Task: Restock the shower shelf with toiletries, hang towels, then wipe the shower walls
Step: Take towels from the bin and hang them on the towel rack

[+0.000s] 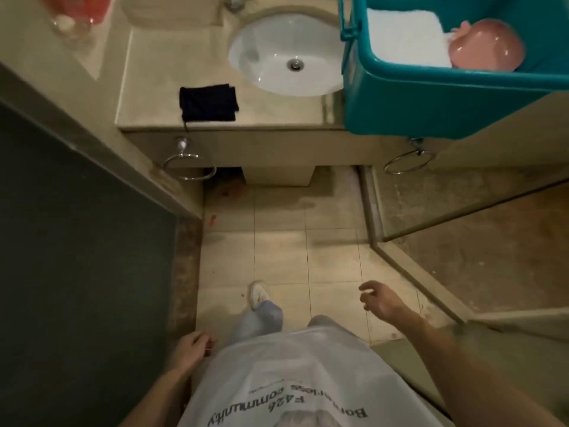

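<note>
A folded dark cloth [209, 102] lies on the beige vanity counter [154, 72], left of the white sink [286, 53]. A teal tub [446, 100] stands on the counter's right end, holding a white towel [403, 35] and a pink plastic scoop [486, 47]. Two chrome towel rings, one on the left [189, 163] and one on the right [409, 161], hang bare below the counter front. My left hand [191, 349] hangs by my hip with loose fingers, holding nothing. My right hand [380, 298] is raised over the floor tiles, fingers relaxed and empty.
A dark door panel [77, 257] fills the left side. The shower's glass partition [462, 217] and its brown floor lie to the right, behind a raised curb. A red-tinted glass item [77, 16] sits at the top left. My foot [257, 294] steps on the beige tiles.
</note>
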